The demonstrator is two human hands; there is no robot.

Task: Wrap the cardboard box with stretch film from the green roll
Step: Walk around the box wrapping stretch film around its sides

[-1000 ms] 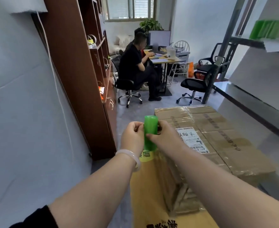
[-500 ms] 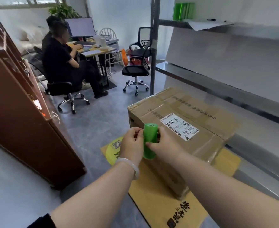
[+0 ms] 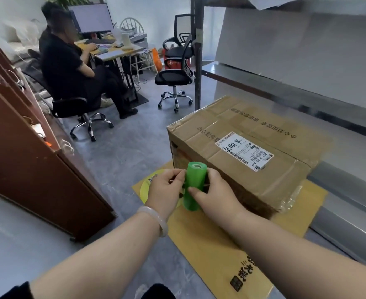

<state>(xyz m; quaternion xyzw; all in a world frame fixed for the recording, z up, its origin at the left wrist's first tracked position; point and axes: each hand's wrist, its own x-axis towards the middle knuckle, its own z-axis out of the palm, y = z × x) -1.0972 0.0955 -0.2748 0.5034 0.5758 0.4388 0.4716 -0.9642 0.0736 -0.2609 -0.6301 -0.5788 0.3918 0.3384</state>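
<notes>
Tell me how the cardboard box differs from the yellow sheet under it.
The cardboard box is brown and stands closed as a full carton; the yellow sheet lies flat on the floor. The box bears a white shipping label on top; the sheet carries dark printed characters. Both look like cardboard.

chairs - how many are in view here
4: a black swivel chair under the seated person, an empty black chair by the metal post, a third black chair behind it, a white chair at the desk. Others may be hidden.

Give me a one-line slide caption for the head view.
Left hand and right hand hold an upright green roll beside the cardboard box, which sits on flattened yellow cardboard.
</notes>
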